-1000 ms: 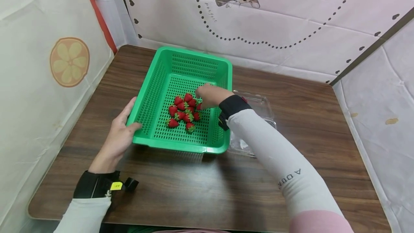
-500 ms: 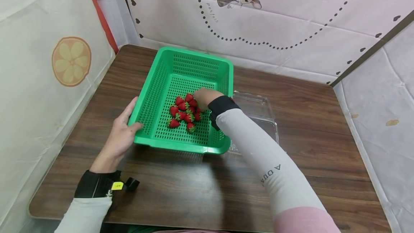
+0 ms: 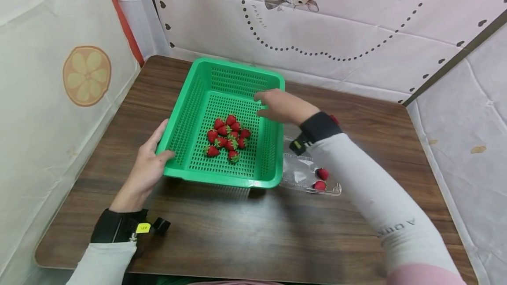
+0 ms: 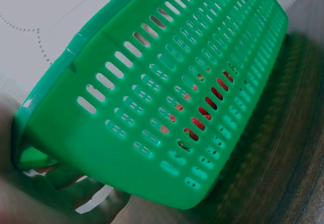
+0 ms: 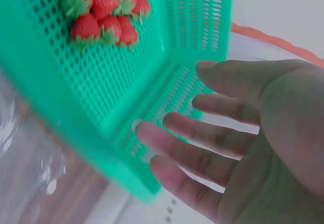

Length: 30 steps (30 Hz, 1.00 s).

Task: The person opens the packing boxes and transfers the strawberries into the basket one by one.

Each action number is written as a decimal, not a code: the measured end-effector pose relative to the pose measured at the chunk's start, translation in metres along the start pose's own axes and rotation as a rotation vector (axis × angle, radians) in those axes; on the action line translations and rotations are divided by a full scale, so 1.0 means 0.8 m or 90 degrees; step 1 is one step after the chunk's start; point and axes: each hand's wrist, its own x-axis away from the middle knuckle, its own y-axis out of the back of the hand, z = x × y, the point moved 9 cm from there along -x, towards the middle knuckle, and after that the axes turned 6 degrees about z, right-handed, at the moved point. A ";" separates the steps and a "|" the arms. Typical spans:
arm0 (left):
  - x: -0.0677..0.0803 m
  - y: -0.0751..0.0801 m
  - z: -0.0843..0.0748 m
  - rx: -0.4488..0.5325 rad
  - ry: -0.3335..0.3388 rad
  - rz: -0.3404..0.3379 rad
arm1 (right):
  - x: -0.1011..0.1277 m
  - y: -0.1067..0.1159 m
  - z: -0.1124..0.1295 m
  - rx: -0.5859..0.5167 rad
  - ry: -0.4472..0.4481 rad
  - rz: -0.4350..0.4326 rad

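My left hand (image 3: pixel 147 162) grips the left rim of a green plastic basket (image 3: pixel 218 180), thumb over the rim; its fingers show at the basket's outer side in the left wrist view. Several red strawberries (image 3: pixel 220 141) with green leaves lie clustered on the basket's slotted floor, and red patches show through the slots in the left wrist view. Over the basket's right rim is my right hand (image 3: pixel 287 105), fingers spread and holding nothing, as the right wrist view (image 5: pixel 217 128) shows. The strawberries (image 5: pixel 105 24) lie apart from its fingertips.
A clear plastic box (image 3: pixel 295 175) lies right of the basket, partly under my right forearm; two strawberries (image 3: pixel 321 174) show in it. The brown wooden table (image 3: pixel 222 236) meets white printed cloth walls (image 3: pixel 356 21) at the back and sides.
My right hand reached down to the strawberries, then pulled away rightward over the rim with its fingers spread. Strawberries in the clear box now show past the arm. My left hand has stayed put.
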 end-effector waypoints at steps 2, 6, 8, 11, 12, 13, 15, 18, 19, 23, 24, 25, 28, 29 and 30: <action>0.000 0.000 0.000 0.001 -0.005 -0.002 | 0.023 0.005 -0.011 -0.014 0.009 -0.025; 0.000 0.000 0.001 0.006 -0.007 -0.001 | 0.068 0.001 -0.038 -0.036 0.006 -0.071; 0.000 0.001 0.002 0.006 -0.001 -0.001 | 0.089 -0.008 -0.052 -0.042 -0.006 -0.078; 0.001 0.003 0.002 0.006 0.003 -0.001 | 0.114 -0.028 -0.075 -0.051 -0.031 -0.065; 0.002 0.004 0.002 0.006 0.004 -0.003 | 0.122 -0.035 -0.081 -0.058 -0.039 -0.058; 0.002 0.005 0.002 0.006 0.004 -0.004 | 0.128 -0.044 -0.088 -0.059 -0.045 -0.050; 0.001 0.006 0.002 0.002 0.002 -0.007 | 0.138 -0.059 -0.097 -0.049 -0.040 -0.042; 0.001 0.006 0.003 -0.004 0.005 -0.008 | 0.147 -0.086 -0.107 -0.039 -0.029 -0.030; 0.000 0.006 0.004 -0.005 0.006 -0.008 | 0.148 -0.096 -0.110 -0.024 -0.026 -0.023; -0.002 0.003 0.004 -0.003 0.006 -0.004 | 0.149 -0.133 -0.122 0.005 -0.033 -0.001; -0.003 0.002 0.004 -0.002 0.007 -0.004 | 0.149 -0.140 -0.124 0.013 -0.040 0.004; -0.004 0.001 0.003 0.000 0.007 -0.003 | 0.149 -0.147 -0.127 0.022 -0.050 0.007; -0.005 -0.002 0.003 0.003 0.006 -0.001 | 0.149 -0.160 -0.133 0.037 -0.071 0.007; -0.005 -0.003 0.003 0.004 0.007 0.000 | 0.149 -0.163 -0.135 0.040 -0.077 0.006; -0.005 -0.004 0.003 0.004 0.007 0.000 | 0.149 -0.165 -0.136 0.043 -0.082 0.005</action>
